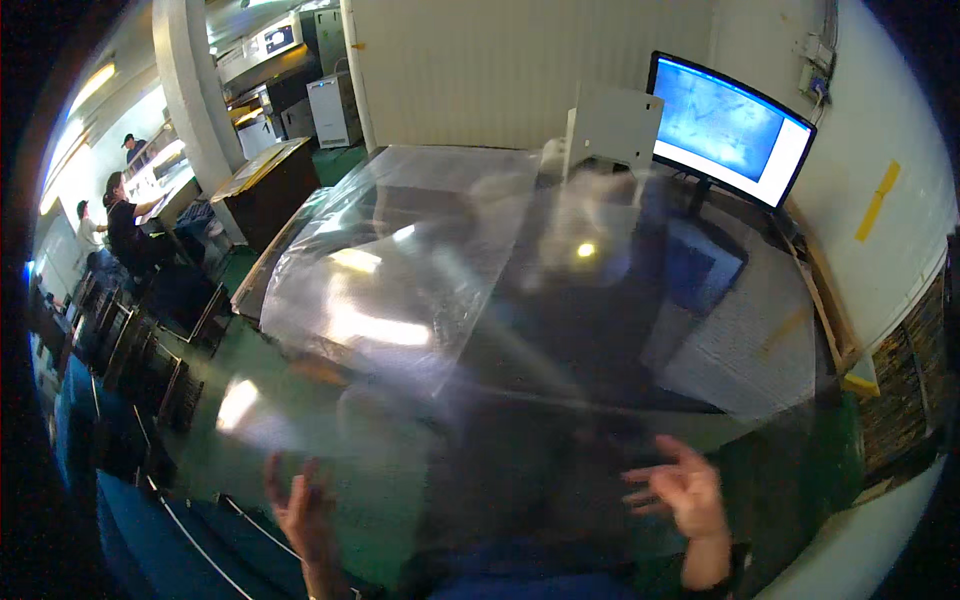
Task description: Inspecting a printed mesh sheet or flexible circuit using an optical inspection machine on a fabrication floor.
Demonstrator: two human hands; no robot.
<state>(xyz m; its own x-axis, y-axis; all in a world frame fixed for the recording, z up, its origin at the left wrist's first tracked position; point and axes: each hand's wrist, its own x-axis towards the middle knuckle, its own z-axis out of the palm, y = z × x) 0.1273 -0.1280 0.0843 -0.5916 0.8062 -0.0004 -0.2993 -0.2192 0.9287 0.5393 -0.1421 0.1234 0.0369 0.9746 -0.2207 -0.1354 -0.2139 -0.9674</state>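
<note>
My left hand is raised at the lower left, short of the table's near edge. Its fingers are spread and slightly curled, blurred a little by motion, and I see nothing in them. At the lower right, my right hand is held up with its fingers apart; nothing shows in it either. Beyond both hands lies a dark-topped table. A glossy clear plastic sheet covers its left part and reflects the lamps. On the right of the tabletop is a pale textured sheet.
A lit monitor stands at the back right, beside an upright grey metal box. Wooden edging runs along the right wall. A brown cabinet stands at the left. Several people sit or stand far left, one in dark clothes.
</note>
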